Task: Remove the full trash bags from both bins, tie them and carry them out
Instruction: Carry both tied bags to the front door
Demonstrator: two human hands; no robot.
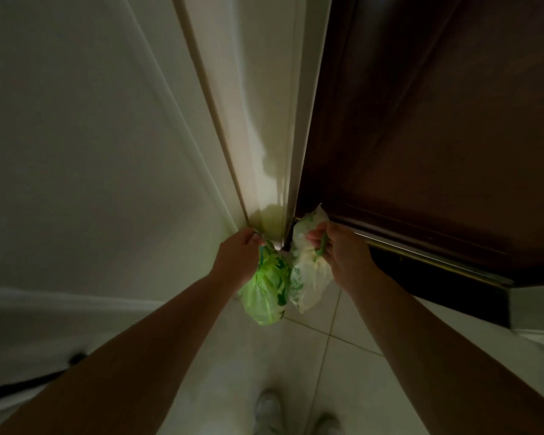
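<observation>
A bright green trash bag (267, 290) hangs from my left hand (237, 257), which grips its gathered top. Beside it, touching it on the right, hangs a pale whitish bag (308, 277) with green print. My right hand (343, 252) holds that one by its green tie at the top. Both bags hang low, just above the tiled floor, close to the corner where the door frame meets the dark door. Both arms reach forward and down.
A dark brown door (437, 120) stands on the right, with its bottom edge and a metal strip near my right hand. A cream door frame (264, 120) and white wall (76, 152) fill the left. Pale floor tiles (336, 356) and my shoes (270, 406) lie below.
</observation>
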